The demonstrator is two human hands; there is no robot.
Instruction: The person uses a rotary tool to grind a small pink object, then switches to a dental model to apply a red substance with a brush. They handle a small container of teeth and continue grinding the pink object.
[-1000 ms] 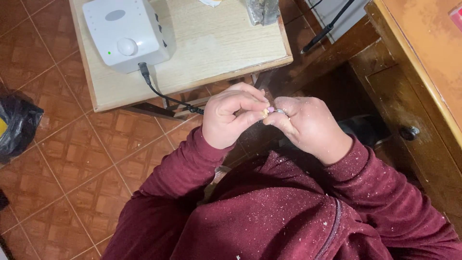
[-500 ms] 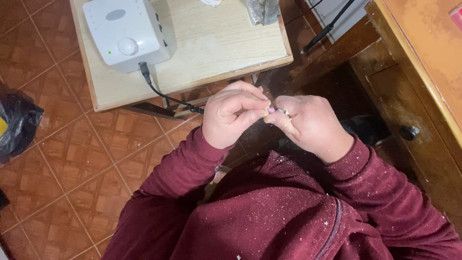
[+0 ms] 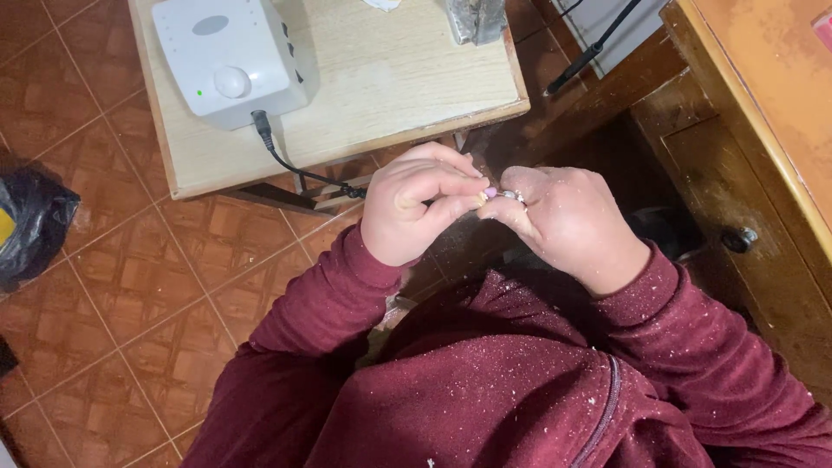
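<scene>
My left hand (image 3: 414,208) and my right hand (image 3: 568,224) meet fingertip to fingertip in front of my chest, just below the table's front edge. My right hand is dusted white, and its closed fingers pinch a small silvery ring-like piece (image 3: 511,196). My left hand is curled shut, with a pink-tipped finger pressed against that piece. A black cable (image 3: 290,165) runs from the white box-shaped machine (image 3: 227,59) to my left hand. What that hand holds is hidden inside the fist. Both sleeves are maroon and speckled with white dust.
The small light wooden table (image 3: 390,95) carries the machine and a grey object (image 3: 475,19) at its far edge. A dark wooden cabinet with a round knob (image 3: 738,238) stands at the right. A black bag (image 3: 30,225) lies on the brown tiled floor at the left.
Both hands have stayed together in the same place; only the fingers have shifted slightly around the small piece.
</scene>
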